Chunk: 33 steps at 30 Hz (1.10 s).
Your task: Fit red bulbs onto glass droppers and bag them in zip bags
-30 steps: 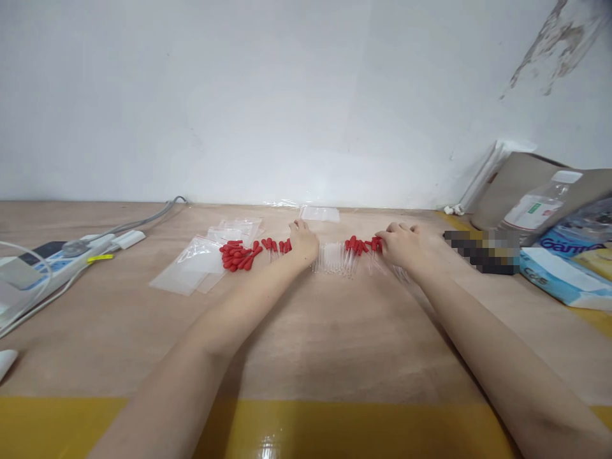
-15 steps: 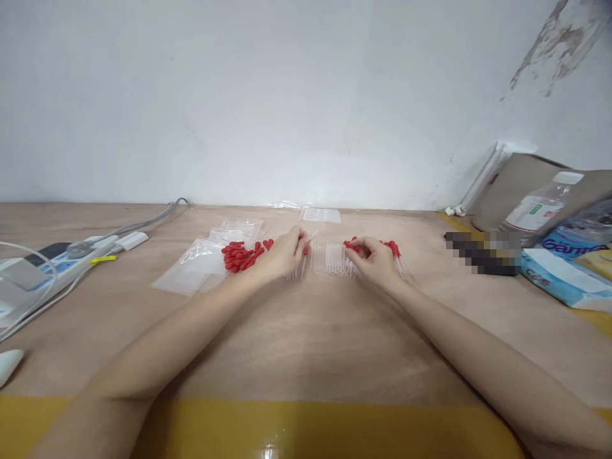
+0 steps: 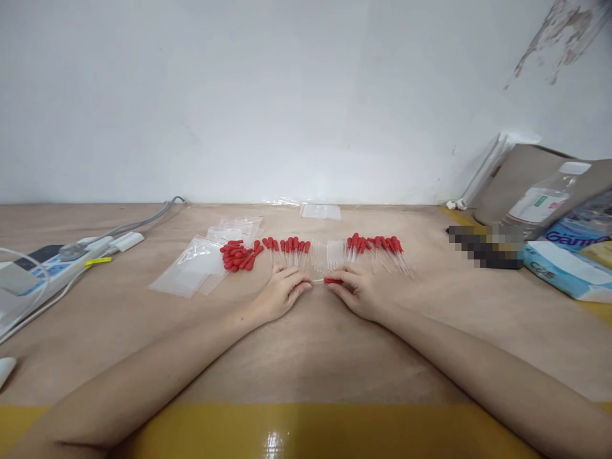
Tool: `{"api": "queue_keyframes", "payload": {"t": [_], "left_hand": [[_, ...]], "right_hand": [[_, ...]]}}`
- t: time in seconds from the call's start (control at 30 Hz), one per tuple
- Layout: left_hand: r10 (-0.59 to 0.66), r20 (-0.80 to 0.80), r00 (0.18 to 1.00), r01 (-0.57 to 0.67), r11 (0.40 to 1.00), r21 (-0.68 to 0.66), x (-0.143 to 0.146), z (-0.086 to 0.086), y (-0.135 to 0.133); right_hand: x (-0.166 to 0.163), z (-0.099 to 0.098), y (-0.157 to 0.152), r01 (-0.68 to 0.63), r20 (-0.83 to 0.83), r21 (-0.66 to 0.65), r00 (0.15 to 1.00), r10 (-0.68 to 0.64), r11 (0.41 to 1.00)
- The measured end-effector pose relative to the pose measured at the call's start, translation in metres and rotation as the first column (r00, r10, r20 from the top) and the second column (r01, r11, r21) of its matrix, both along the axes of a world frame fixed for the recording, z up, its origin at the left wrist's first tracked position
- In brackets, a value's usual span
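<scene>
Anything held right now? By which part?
Left hand holds a clear tube by its left end; right hand holds the red bulb at the tube's other end.

Head camera: single view, forward and down
Looks from the wearer's head across the bench [image 3: 306, 363] to the wall [image 3: 287, 102]; left hand [image 3: 283, 293] and right hand [image 3: 357, 292] appear near, just below mid-frame.

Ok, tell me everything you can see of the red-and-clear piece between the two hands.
The piece has a smooth red bulb, rubbery-looking, and a thin clear tube, glass or plastic. It lies sideways, roughly level, on the near side of the row of clear tubes. The right hand grips the bulb; the left hand holds the tube. Fingers hide both ends.
</scene>
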<state>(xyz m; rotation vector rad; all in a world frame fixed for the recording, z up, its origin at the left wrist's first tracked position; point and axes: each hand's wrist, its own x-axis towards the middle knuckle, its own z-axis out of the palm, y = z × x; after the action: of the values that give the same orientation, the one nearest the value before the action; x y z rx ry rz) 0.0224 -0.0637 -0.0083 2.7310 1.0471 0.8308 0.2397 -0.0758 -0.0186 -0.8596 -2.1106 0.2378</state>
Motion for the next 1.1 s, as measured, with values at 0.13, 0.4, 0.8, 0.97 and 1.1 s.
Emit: {"api": "queue_keyframes", "payload": {"t": [0.13, 0.4, 0.8, 0.97, 1.1], "left_hand": [[-0.016, 0.007, 1.0, 0.016, 1.0, -0.019, 0.0, 0.0007, 0.0004], [-0.054, 0.02, 0.998, 0.054, 0.999, -0.007, 0.0022, -0.001, 0.0019], [-0.091, -0.056, 0.994, 0.099, 0.984, 0.15, 0.0023, -0.0067, 0.0022], [-0.115, -0.078, 0.99, 0.128, 0.973, 0.192, 0.0042, -0.0085, 0.0027], [-0.127, -0.091, 0.988, 0.143, 0.97, 0.197, 0.0051, -0.0075, 0.0043]], "right_hand": [[-0.0013, 0.0006, 0.0002, -0.007, -0.013, -0.015, 1.0, 0.006, 1.0], [-0.0035, -0.0025, 0.0041, -0.026, 0.023, -0.058, 0.999, 0.027, 0.998], [-0.0028, -0.0033, 0.0048, -0.076, 0.058, 0.022, 0.995, 0.075, 0.997], [-0.0057, -0.0045, 0.0065, -0.101, 0.132, 0.075, 0.987, 0.091, 0.992], [-0.0071, -0.0028, 0.0062, -0.109, 0.182, 0.069, 0.979, 0.095, 0.992]]}}
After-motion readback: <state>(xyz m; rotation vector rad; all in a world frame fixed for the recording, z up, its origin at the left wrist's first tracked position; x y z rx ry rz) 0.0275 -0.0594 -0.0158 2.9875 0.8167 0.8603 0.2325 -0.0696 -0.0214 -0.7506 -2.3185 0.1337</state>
